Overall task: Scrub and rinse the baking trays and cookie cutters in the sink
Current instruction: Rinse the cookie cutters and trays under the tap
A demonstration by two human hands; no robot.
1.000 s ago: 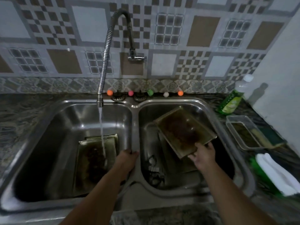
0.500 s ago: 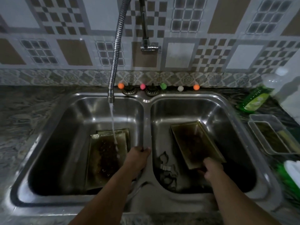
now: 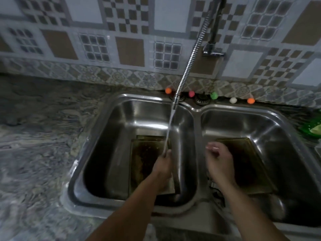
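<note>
Motion blur softens the whole view, and the top of the flexible steel faucet hose (image 3: 191, 54) runs out of frame. Water falls from its nozzle onto the fingers of the left hand (image 3: 163, 168), held over the left basin of the double stainless sink (image 3: 196, 108); the blur makes that hand's grip impossible to tell. Beneath it a rectangular baking tray (image 3: 144, 157), dark with brown residue, lies flat on the basin floor, its near edge hidden by the forearm. The right hand (image 3: 218, 160) hovers above the right basin with fingers loosely curled, holding nothing. A second stained tray (image 3: 250, 164) lies flat in that basin, partly covered by the hand. Small dark shapes (image 3: 215, 192) beside the right wrist are perhaps cookie cutters, too blurred to confirm. Five small coloured balls (image 3: 214, 95) line the sink's back ledge. A green bottle (image 3: 312, 127) is cut off at right on the marbled stone table (image 3: 43, 136), below patterned wall tiles (image 3: 130, 49)
</note>
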